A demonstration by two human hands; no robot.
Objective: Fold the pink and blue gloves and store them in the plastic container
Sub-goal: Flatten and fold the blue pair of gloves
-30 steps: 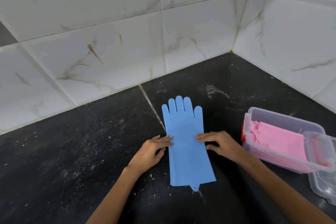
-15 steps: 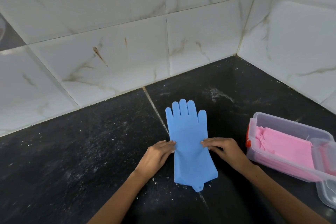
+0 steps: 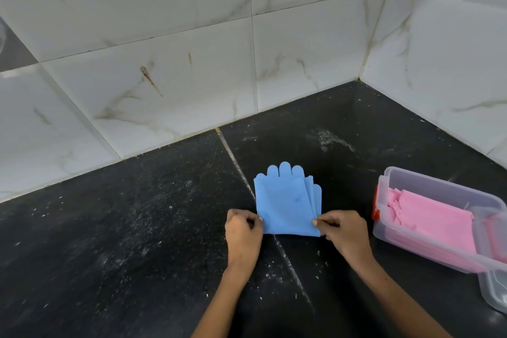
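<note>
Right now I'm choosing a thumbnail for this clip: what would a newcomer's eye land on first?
The folded blue glove at the centre of the black counter, pinched at its near corners by the left hand and right hand. Next, the pink gloves inside the clear plastic container at right.

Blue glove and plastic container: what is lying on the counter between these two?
In the head view, only the right hand, pinching the blue glove at its right edge, and bare black counter lie before the plastic container.
</note>
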